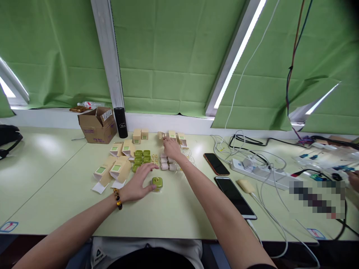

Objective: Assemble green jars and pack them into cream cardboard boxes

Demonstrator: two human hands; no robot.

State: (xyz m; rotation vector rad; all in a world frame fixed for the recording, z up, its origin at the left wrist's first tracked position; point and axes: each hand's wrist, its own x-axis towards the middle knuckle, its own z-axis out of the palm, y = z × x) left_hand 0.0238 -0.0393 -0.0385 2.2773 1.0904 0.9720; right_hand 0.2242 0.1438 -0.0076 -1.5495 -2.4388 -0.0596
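My left hand (140,185) hovers low over the table with thumb and fingers spread. Its thumb is beside a small clear jar with a green lid (157,182), touching or nearly so. Stretched forward, my right hand (171,147) has its bent fingers at a small cardboard box (161,135) in the back row; the fingertips are partly hidden. Under and beside that wrist stand several whitish cups (164,163). Green square lids (138,159) lie in rows left of them, with tiny yellowish pieces (154,158) between. Some clear round items (187,154) are partly behind my right forearm.
Opened small cartons (120,169) lie left of the lids. Farther back stand a brown cardboard box (98,126) and a black bottle (120,122). To the right are two phones (235,197), a power strip (260,173) and tangled cables. Another person's hand (353,180) shows at the right edge.
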